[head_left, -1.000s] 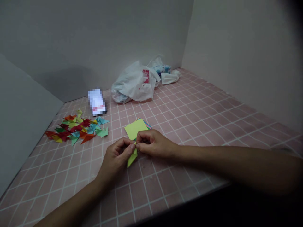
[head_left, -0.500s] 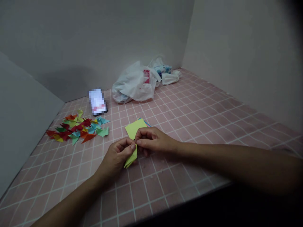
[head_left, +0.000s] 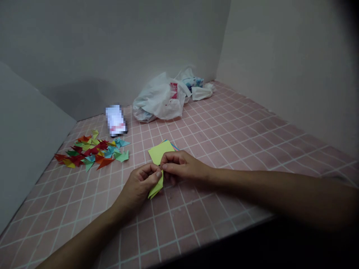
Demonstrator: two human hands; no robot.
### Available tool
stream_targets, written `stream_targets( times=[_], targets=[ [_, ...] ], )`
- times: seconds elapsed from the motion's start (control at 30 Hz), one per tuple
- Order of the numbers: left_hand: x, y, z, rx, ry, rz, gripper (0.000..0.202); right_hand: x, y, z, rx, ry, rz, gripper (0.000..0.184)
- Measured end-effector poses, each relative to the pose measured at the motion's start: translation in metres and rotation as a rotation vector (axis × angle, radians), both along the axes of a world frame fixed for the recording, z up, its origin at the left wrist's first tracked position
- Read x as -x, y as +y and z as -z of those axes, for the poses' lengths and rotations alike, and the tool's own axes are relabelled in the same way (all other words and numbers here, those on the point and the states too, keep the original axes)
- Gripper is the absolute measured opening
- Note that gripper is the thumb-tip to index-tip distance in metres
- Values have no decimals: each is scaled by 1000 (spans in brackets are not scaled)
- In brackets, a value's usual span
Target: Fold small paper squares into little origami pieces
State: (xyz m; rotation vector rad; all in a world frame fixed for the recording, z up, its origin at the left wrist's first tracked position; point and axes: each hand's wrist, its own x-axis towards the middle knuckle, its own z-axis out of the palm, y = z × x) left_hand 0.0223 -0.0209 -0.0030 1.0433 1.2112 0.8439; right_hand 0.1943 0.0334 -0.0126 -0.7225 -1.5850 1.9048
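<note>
A folded piece of yellow-green paper (head_left: 156, 188) is pinched between the thumb and fingers of my left hand (head_left: 143, 182), its pointed lower end hanging toward me. My right hand (head_left: 182, 165) is closed at the paper's upper end, thumb against forefinger, fingertips touching those of the left. The part between the fingertips is hidden. Just beyond both hands lies a stack of square paper sheets (head_left: 160, 151), yellow on top with blue and pink edges showing; the right hand covers its near corner.
Left of the hands is a pile of folded paper figures (head_left: 94, 151) in several colours. Behind it a lit phone (head_left: 116, 120) leans upright. A white plastic bag (head_left: 159, 99) and a crumpled bundle (head_left: 193, 84) sit by the back wall. Walls border the pink checked tabletop (head_left: 238, 138).
Very little differs. The folded paper and the fingertips have shifted slightly to the right; both hands keep their pinch. Everything else stays where it was.
</note>
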Motion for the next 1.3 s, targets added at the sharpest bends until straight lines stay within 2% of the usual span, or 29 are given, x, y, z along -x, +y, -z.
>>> stream_targets(
  times=[0.17,0.33,0.77,0.9,1.07,1.17,1.3],
  targets=[
    [1,-1,3,-18,-36,-40,24,1,0,1,47,30,6,6],
    [0,-1,2,-19,-20,-40,24,2,0,2,76,44,7,7],
    [0,-2,3,-50,-7,-27,22,2,-2,-2,46,-10,32,10],
    [-1,-2,3,-38,26,-23,22,2,-2,-1,9,-31,9,18],
    [-1,-2,3,-30,27,-14,22,3,-4,-3,-24,-57,26,19],
    [-1,-2,1,-69,0,-78,21,3,-5,-3,2,-18,41,23],
    [-1,-2,1,-133,50,-239,20,3,-6,2,-40,-31,25,20]
  ],
)
